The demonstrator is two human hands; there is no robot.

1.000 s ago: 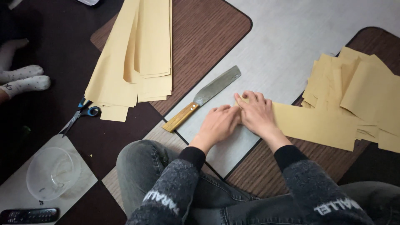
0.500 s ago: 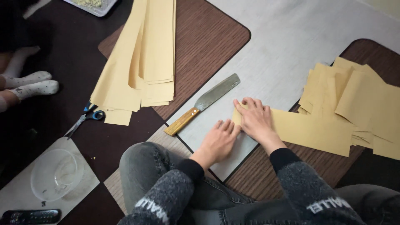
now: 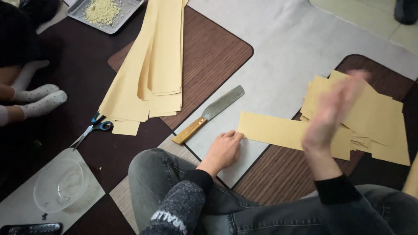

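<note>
My left hand (image 3: 224,150) rests on the grey mat, its fingertips pressing the near left corner of a long tan paper strip (image 3: 272,129). My right hand (image 3: 333,115) is lifted and blurred above the right end of that strip, over a loose heap of cut tan paper pieces (image 3: 374,122); whether it holds anything I cannot tell. A knife with a wooden handle and broad metal blade (image 3: 208,114) lies on the mat just beyond my left hand. I sit on the floor with knees bent.
A stack of long tan paper strips (image 3: 148,69) lies at upper left. Blue-handled scissors (image 3: 92,129) sit near it. A metal tray of yellow crumbs (image 3: 82,11), a clear plastic bowl (image 3: 58,183), a remote (image 3: 30,228) and another person's socked feet (image 3: 39,101) are at left.
My right hand has lifted off the strip and swung up to the right. The left hand stays pressing the strip's corner. The camera view has shifted a little.
</note>
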